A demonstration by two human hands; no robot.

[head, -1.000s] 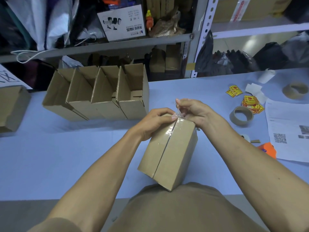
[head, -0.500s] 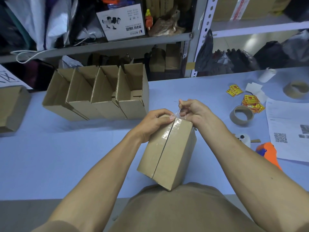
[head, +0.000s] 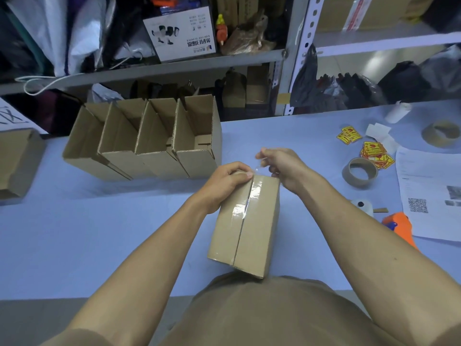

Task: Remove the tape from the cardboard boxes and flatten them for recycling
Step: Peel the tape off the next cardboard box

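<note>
Blue table (head: 74,245): four open boxes (head: 147,141); both hands' fingers (head: 239,171) clamp one taped box (head: 245,221).

Your left hand (head: 225,182) curls over the far left corner of the cardboard box (head: 245,226), thumb pressed on its top. Your right hand (head: 284,166) is raised just beyond the box's far end, fingers pinched on the clear tape (head: 260,161). Both forearms reach forward, converging on the box.

Olive-brown short-sleeved shirt (head: 274,313), forearms bare to the wrists.
</note>
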